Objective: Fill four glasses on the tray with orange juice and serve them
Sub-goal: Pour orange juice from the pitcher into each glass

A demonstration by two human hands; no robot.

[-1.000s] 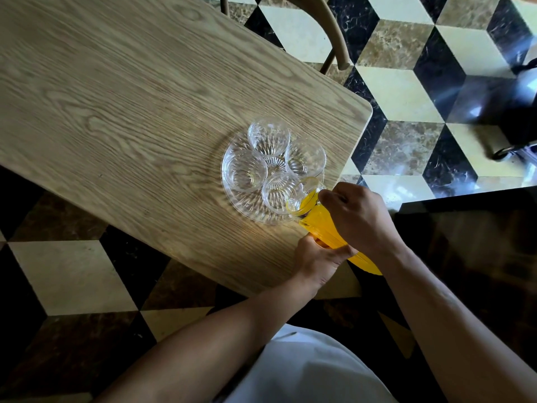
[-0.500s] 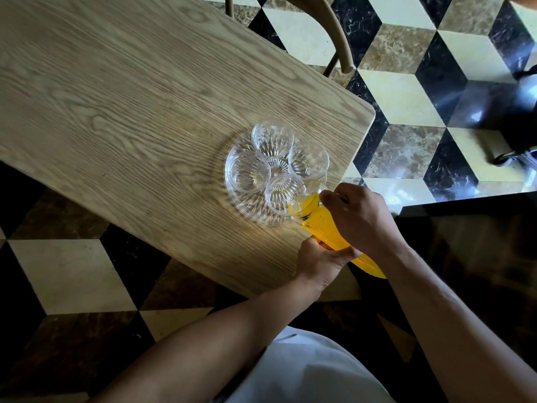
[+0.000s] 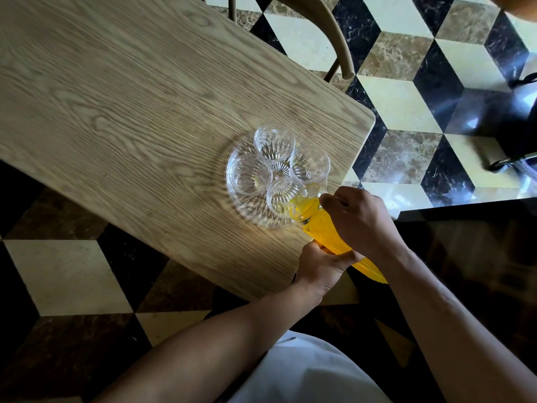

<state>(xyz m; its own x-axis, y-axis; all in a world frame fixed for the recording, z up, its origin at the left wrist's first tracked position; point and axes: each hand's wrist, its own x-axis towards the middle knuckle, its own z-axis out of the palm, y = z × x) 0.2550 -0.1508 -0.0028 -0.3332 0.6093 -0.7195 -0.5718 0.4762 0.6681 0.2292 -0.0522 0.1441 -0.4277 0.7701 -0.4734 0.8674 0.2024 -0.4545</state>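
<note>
A round clear glass tray (image 3: 247,209) lies near the right end of the wooden table (image 3: 130,112). On it stand several ribbed clear glasses: far (image 3: 274,141), left (image 3: 250,175), right (image 3: 309,165) and near (image 3: 282,199). A glass jug of orange juice (image 3: 319,225) is tilted, its spout over the near glass, juice at the rim. My right hand (image 3: 360,219) grips the jug near its top. My left hand (image 3: 322,266) holds the jug's lower body from below.
A wooden chair (image 3: 328,33) stands at the table's far side. The floor (image 3: 406,97) is patterned in black, cream and brown tiles. A dark object on casters (image 3: 511,141) sits at the right. A dark surface (image 3: 479,257) lies under my right arm.
The jug has tipped a little further toward the near glass, and the juice has reached the spout. Both hands keep their hold.
</note>
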